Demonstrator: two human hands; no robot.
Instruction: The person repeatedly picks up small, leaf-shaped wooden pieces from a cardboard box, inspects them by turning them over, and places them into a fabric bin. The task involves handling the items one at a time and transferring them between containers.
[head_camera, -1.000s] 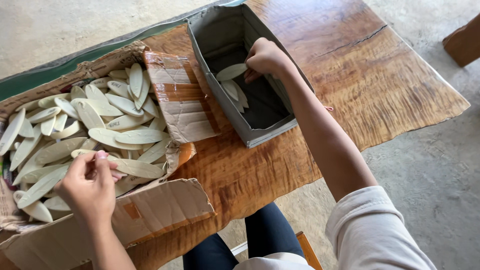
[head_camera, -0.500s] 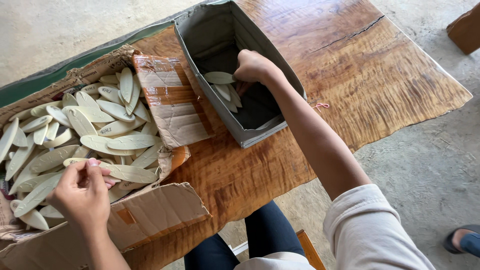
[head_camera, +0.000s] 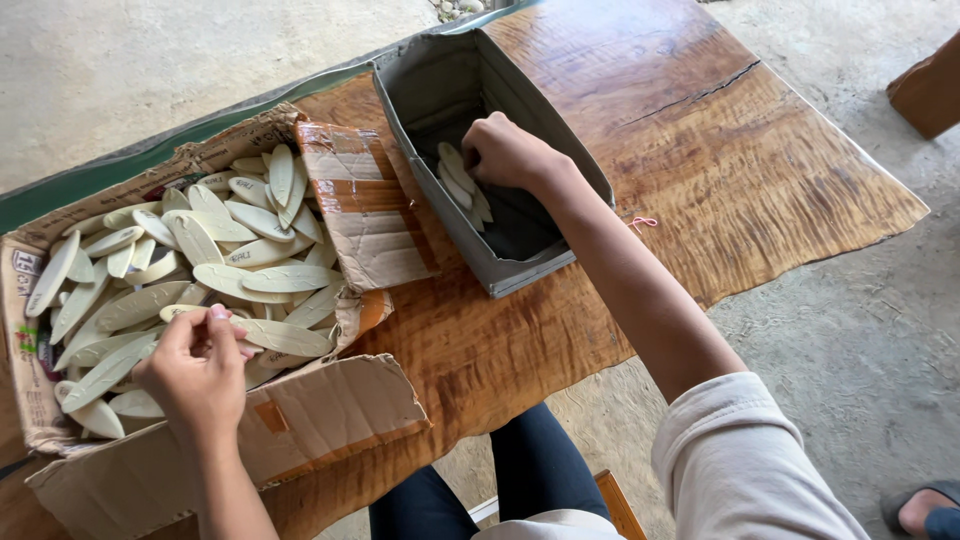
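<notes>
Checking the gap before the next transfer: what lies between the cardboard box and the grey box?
In the head view, the cardboard box's taped flap leans toward the grey box; below it, only bare wooden table.

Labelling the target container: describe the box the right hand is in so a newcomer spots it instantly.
On the wooden table, look at the far end, right of the big cardboard box heaped with pale oval pieces. The grey box is narrow and deep with the right hand inside. Unlike its brown neighbour, it is grey and nearly empty.
</notes>
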